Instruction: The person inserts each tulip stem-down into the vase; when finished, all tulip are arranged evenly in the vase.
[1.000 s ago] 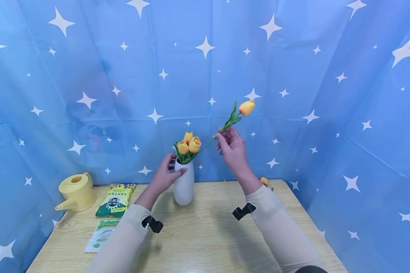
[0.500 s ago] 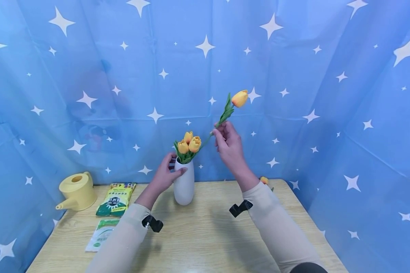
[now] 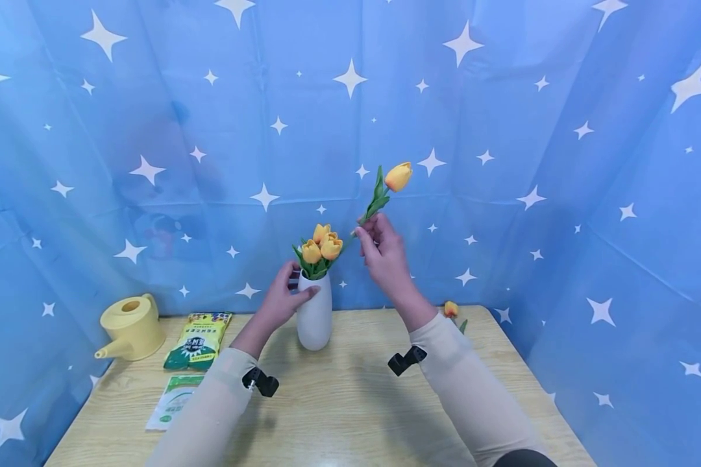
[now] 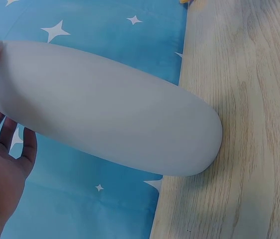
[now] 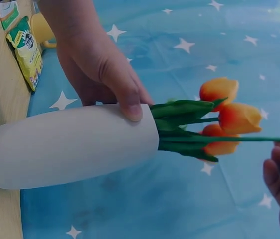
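A white vase point(image 3: 315, 318) stands upright near the back of the table, with several yellow-orange tulips point(image 3: 311, 251) bunched in its mouth. My left hand point(image 3: 283, 298) grips the vase near its rim, thumb in front and fingers round the far side. Above and to the right, my right hand point(image 3: 385, 253) pinches the stem of a single tulip point(image 3: 398, 177) just below its leaves. In the right wrist view that tulip's green stem point(image 5: 254, 139) runs from the right fingers down to the vase mouth, passing in front of the other blooms.
On the left stand a yellow watering can point(image 3: 131, 331), a green-and-yellow packet point(image 3: 198, 340) and a white-and-green packet point(image 3: 172, 402). Another tulip point(image 3: 451, 309) lies at the table's back right, partly behind the right forearm. A blue star-patterned curtain point(image 3: 350, 143) hangs behind the table point(image 3: 350, 402).
My right hand has moved left with the tulip, rising first and then coming down a little towards the vase. The left hand and the vase have stayed in place.
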`<state>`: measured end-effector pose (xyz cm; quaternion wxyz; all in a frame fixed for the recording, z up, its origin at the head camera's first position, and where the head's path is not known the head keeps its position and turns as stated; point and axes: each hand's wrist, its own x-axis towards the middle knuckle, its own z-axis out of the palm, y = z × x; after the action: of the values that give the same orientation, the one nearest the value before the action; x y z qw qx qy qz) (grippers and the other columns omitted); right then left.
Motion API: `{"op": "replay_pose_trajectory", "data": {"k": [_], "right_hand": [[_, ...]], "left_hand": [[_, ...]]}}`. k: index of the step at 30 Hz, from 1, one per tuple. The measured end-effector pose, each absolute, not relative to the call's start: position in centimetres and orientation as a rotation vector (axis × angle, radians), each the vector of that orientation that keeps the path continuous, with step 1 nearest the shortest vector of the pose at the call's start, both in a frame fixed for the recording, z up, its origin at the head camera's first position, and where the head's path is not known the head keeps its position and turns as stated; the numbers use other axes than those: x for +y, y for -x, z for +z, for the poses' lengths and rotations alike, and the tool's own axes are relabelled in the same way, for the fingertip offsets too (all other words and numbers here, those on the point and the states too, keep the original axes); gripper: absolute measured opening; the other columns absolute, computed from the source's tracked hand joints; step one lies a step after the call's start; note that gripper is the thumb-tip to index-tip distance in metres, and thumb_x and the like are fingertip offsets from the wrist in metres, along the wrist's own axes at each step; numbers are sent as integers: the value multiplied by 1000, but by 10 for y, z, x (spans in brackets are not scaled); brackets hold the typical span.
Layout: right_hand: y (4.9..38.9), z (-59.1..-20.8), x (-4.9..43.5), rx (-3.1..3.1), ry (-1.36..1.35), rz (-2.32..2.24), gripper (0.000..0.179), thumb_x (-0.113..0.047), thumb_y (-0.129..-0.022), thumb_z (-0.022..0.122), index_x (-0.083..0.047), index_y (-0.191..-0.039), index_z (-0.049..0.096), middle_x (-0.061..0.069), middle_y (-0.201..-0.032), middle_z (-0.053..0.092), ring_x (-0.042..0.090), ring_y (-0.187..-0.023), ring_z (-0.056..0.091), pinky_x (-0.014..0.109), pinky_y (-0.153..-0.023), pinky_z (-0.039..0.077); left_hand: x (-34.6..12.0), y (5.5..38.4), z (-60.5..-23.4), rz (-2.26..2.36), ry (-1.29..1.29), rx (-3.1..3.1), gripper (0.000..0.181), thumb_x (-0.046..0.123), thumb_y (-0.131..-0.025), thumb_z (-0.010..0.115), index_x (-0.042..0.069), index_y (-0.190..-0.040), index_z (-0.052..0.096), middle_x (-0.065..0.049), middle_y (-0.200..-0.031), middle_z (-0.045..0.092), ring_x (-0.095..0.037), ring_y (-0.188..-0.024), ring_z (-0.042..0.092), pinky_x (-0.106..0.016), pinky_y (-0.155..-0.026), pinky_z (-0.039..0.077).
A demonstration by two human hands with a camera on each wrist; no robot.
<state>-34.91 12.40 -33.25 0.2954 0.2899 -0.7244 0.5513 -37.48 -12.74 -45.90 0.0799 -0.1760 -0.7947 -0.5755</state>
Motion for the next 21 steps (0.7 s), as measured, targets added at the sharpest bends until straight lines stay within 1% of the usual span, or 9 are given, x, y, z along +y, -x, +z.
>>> {"op": "replay_pose_trajectory", "data": {"k": [5,8,13,18,21], "right_hand": [[350,-338,125,-1914,-751,1504,12,-13,-114,65,-5,-123,65,12,-83,64,28,-65,59,27,-51,48],[350,-341,125,-1890,-738,1528,12,-15,-114,64,-6,-122,65,8,-88,68,28,-67,61,28,-53,50],[349,-340,128,-1835,-719,1539,14,-15,-114,63,-3,-123,63,7,-89,67,25,-67,60,27,-53,48],[350,-335,130,-1782,-710,1536,22,-15,-115,63,4,-126,61,7,-89,64,26,-65,58,26,-53,49],[351,-333,130,-1777,-713,1514,23,-14,-115,63,5,-127,61,9,-89,63,27,-65,57,26,-53,48]], "left_hand": [[-128,375,-459,-1730,539,-2360,62,38,-102,83,15,-150,51,-13,-147,56,-37,-135,57,-61,-108,54],[-127,375,-459,-1725,535,-2365,62,37,-102,83,14,-149,51,-14,-147,56,-37,-135,57,-60,-108,54],[-127,373,-457,-1719,530,-2378,57,37,-101,84,14,-144,52,-13,-145,58,-37,-134,58,-60,-107,55],[-127,373,-457,-1723,537,-2375,56,37,-102,83,15,-143,52,-13,-144,57,-37,-133,58,-60,-107,55],[-127,374,-457,-1723,541,-2372,56,37,-102,83,14,-142,52,-14,-144,57,-38,-133,58,-60,-107,54]]}}
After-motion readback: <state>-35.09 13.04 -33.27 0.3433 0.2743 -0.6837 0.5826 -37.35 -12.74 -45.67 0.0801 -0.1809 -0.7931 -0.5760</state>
